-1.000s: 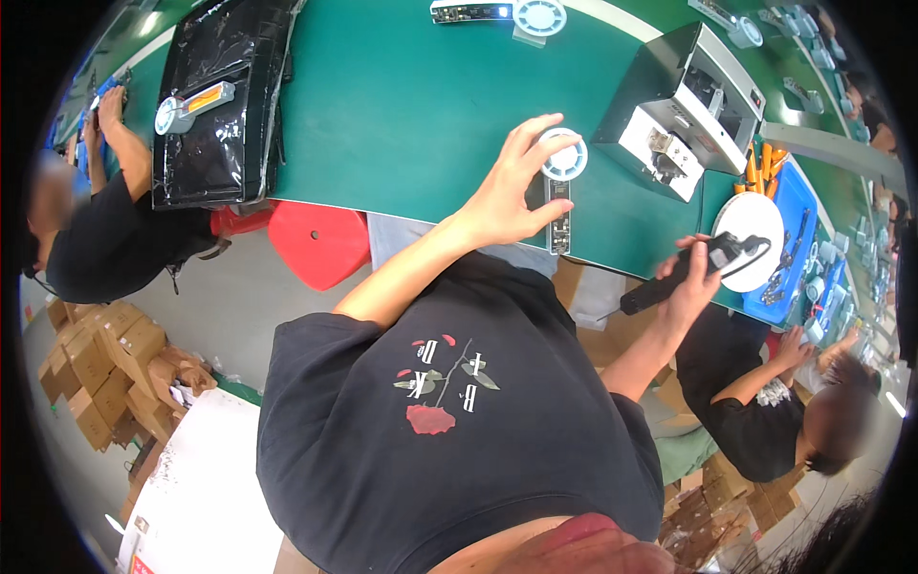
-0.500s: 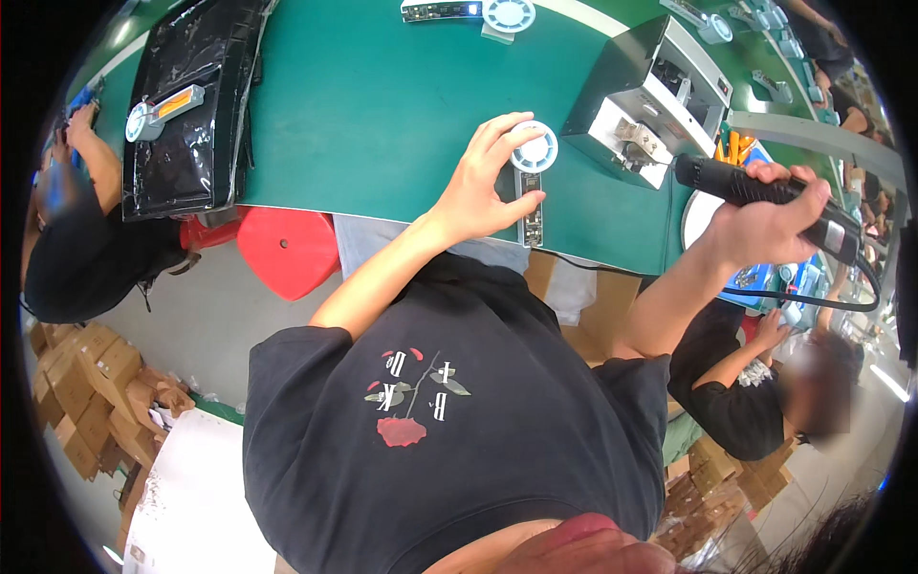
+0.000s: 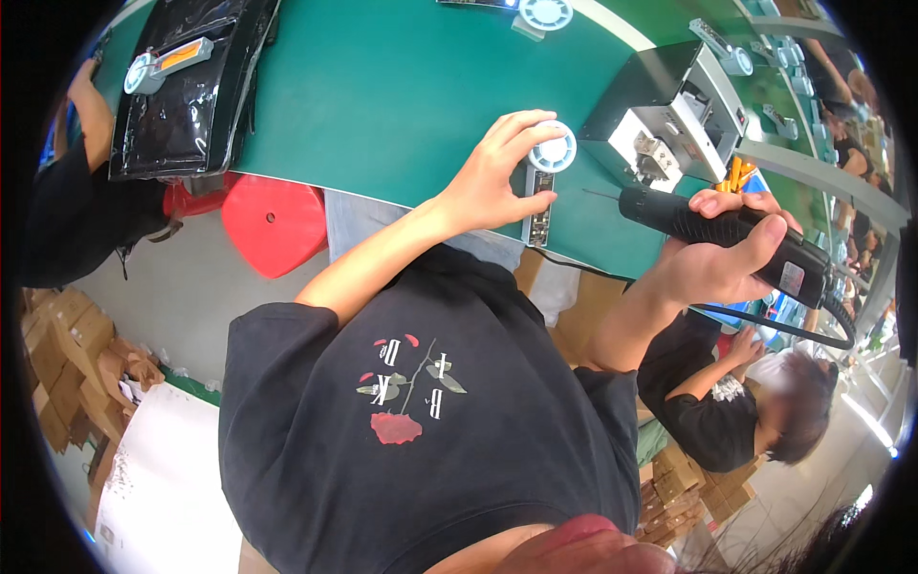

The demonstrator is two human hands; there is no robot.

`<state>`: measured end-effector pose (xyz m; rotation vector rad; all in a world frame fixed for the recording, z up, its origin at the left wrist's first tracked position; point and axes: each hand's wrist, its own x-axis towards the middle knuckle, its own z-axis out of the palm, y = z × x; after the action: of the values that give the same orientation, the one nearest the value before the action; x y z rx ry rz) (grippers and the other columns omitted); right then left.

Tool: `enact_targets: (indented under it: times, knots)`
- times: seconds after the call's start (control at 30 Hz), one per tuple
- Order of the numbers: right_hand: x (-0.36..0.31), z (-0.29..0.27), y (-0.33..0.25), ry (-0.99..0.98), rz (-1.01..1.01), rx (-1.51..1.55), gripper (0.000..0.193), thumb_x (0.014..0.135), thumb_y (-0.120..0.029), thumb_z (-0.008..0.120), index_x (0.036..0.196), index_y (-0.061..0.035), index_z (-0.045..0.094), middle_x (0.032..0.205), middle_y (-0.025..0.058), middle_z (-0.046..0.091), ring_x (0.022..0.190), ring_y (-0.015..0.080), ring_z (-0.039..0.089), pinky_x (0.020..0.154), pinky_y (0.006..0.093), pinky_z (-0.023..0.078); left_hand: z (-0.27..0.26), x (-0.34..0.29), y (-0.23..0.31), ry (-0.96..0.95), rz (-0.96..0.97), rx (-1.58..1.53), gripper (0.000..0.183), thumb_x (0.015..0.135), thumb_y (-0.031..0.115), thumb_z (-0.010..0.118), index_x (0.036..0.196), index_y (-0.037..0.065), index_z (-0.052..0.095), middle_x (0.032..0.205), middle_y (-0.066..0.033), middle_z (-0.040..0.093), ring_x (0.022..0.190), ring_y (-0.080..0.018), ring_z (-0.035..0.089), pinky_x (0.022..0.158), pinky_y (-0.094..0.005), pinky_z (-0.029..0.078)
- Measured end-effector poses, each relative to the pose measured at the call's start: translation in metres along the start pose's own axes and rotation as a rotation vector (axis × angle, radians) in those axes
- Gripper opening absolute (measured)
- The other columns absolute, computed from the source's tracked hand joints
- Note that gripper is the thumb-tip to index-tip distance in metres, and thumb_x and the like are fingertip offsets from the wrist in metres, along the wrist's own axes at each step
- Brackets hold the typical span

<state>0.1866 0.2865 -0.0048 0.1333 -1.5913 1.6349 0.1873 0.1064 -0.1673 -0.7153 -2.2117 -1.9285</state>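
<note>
My left hand (image 3: 483, 182) steadies a small handheld fan (image 3: 539, 196) on the green bench, fingers at its round light-blue head and thumb beside its slim body. A circuit board shows in that body. My right hand (image 3: 732, 244) is wrapped round a black electric screwdriver (image 3: 684, 218), its cord looping away at the rear end. The thin bit points left toward the fan and stays apart from it. Whether a screw sits on the bit is too small to tell. Behind the screwdriver stands a box-shaped screw dispenser (image 3: 660, 124) with a metal front.
A black plastic-covered bin (image 3: 177, 115) with another fan (image 3: 167, 65) on top stands at the bench's left. One more fan (image 3: 545, 13) lies at the far edge. Orange-handled tools (image 3: 736, 177) are beside the dispenser. A red stool (image 3: 274, 227) and co-workers (image 3: 708, 392) flank me.
My right hand has brought the screwdriver left, its bit moving from the dispenser's front toward the fan. My left hand keeps its hold on the fan. The whole view has shifted slightly.
</note>
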Motion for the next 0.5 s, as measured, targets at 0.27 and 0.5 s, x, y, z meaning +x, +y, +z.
enact_targets:
  times: [0.27,0.5]
  knots:
    - [-0.019,0.031,0.011,-0.016,0.029,0.032,0.035,0.099,-0.012,0.069,0.119,0.007,0.049,0.09,0.0197,0.064,0.051,0.0206,0.06,0.047,0.0351,0.057,0.0,-0.001,-0.002,0.009,0.009,0.012,0.071,0.072,0.009,0.088,0.138,0.01,0.062,0.15,-0.0163,0.055,0.137,-0.0371,0.053,0.114,-0.0481,0.046]
    - [-0.023,0.036,0.015,-0.026,0.012,0.007,0.036,0.097,-0.011,0.071,0.118,0.009,0.05,0.088,0.0195,0.065,0.05,0.0199,0.061,0.048,0.0334,0.057,0.001,-0.002,-0.003,0.012,0.028,0.012,0.07,0.072,0.009,0.088,0.137,0.01,0.062,0.15,-0.0163,0.055,0.136,-0.0372,0.053,0.114,-0.0477,0.047]
